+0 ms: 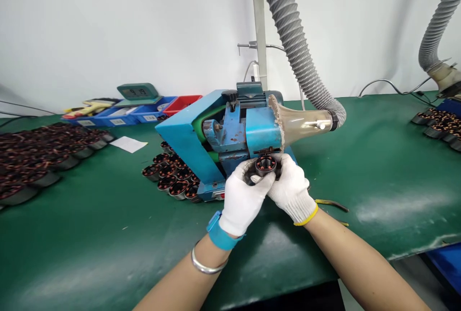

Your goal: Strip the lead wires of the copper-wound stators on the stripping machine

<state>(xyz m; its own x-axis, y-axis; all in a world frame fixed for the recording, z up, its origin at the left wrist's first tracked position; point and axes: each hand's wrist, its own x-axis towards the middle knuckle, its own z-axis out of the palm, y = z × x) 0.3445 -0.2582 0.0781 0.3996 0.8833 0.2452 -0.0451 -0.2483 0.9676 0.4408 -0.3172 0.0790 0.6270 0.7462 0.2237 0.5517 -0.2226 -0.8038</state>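
Observation:
Both gloved hands grip one motor stator (265,166), a dark ring with copper windings inside, close in front of a blue belt-driven machine (262,128). My left hand (245,195) is closed around the stator's left side, its thumb across the near edge. On the right side, my right hand (291,186) is also closed on it. The stator's top opening faces up toward me, just below the machine's front edge; whether it touches the machine I cannot tell. A clear funnel (302,123) is fixed to the machine's right side.
Several stators (176,176) stand left of the machine, with a larger group (54,157) at far left. Blue bins (126,118), a red bin (183,103) and a digital clock (139,91) sit behind. A grey hose (295,32) rises from the funnel. Yellow-handled pliers (331,203) lie at right.

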